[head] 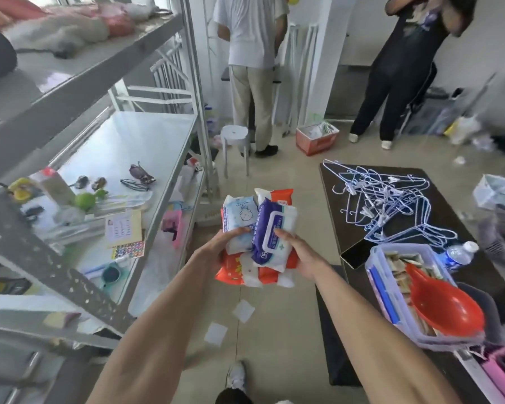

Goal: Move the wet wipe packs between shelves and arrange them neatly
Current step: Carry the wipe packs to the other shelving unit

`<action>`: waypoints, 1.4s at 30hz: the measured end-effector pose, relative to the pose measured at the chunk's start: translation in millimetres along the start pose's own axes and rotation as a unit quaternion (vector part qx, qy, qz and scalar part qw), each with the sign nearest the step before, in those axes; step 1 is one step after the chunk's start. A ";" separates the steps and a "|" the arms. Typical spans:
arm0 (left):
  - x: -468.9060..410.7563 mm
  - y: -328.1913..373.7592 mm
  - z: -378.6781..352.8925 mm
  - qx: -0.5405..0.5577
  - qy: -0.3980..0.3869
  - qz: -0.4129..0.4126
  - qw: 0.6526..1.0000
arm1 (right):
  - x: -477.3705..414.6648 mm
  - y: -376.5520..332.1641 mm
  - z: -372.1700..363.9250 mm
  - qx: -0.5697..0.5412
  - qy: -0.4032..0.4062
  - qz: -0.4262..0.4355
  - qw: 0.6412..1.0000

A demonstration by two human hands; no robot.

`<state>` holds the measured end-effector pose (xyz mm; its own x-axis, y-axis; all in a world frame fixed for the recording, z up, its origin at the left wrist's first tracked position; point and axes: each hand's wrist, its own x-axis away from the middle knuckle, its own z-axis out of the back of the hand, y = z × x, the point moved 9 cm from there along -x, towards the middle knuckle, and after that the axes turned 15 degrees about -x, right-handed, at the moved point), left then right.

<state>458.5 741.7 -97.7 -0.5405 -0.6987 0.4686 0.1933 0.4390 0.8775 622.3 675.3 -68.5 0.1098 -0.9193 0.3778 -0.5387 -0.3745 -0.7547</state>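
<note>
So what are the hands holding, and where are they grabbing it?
A pile of wet wipe packs, held in the air. The left hand grips its left side, the right hand its right side.

Grey metal shelving [140,135] flanks a beige tiled floor [289,176], with a dark table [333,205] opposite and a white stool [234,132] beyond.

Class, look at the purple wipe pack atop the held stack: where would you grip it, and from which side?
Likely its two long edges near the far end, coming from above: the purple pack lies topmost on the stack, flap up, far end free, while the right hand holds its near part.
</note>
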 end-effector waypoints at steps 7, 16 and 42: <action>-69.2 35.6 27.9 -0.007 -0.040 0.013 0.999 | -61.6 -30.5 2.9 -0.045 0.028 -0.016 0.998; -149.7 27.5 58.8 0.018 -0.038 0.055 0.998 | -150.2 -34.1 32.5 -0.033 0.022 -0.051 0.998; -408.8 156.3 195.3 0.088 0.044 0.034 0.995 | -483.4 -184.8 53.3 0.014 -0.047 -0.115 0.992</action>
<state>549.7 1206.3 -172.1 -0.4559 -0.7077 0.5397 0.0765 0.5731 0.8159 713.3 1182.6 -140.2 0.3049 -0.8157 0.4916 -0.4678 -0.5779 -0.6687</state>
